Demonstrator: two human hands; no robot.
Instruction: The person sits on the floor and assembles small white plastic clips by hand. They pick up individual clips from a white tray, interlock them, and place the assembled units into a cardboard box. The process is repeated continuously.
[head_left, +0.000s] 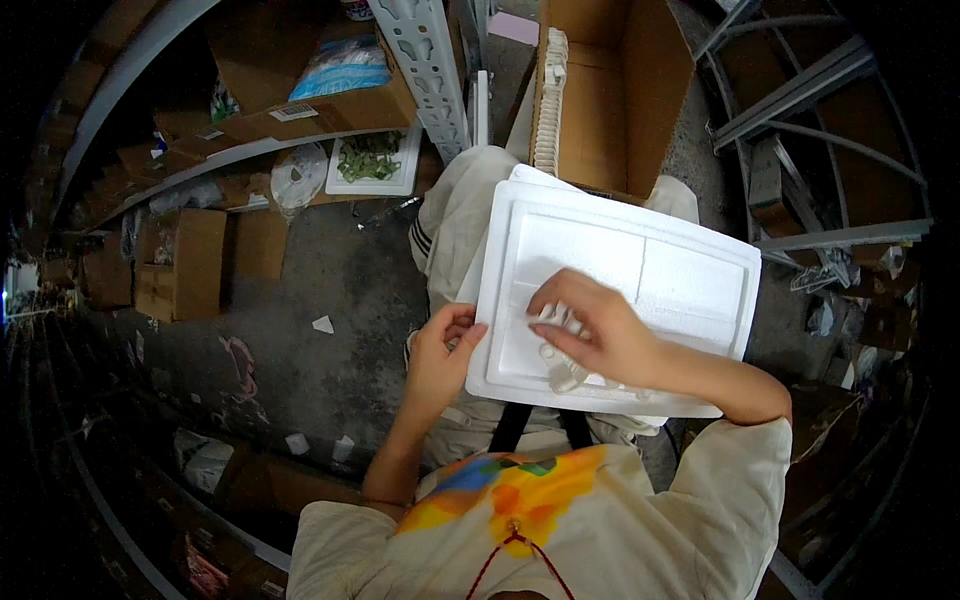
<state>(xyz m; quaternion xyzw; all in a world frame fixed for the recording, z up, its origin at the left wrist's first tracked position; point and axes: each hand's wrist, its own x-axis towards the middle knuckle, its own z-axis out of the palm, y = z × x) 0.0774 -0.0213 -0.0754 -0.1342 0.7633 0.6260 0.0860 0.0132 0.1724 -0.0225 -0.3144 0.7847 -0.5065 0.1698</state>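
Observation:
A white foam tray (pixel 690 270) with a raised rim lies across my lap. My left hand (pixel 438 355) is closed on its left edge, thumb near the rim and fingers curled. Over the tray's lower left part, my right hand (pixel 605 335) curls its fingers and thumb round small white plastic pieces (pixel 562 318), whose exact kind I cannot make out. Just below these fingers, another white plastic piece (pixel 566 372) lies in the tray. Part of the tray is hidden by my right hand and forearm.
Beyond the tray stands an open cardboard box (pixel 640 80), with a row of white plastic pieces (pixel 548 110) along its left wall. On the left, metal shelving (pixel 425 60) holds cartons and a white tray (pixel 400 175) of green pieces. More racks (pixel 800 90) stand at right.

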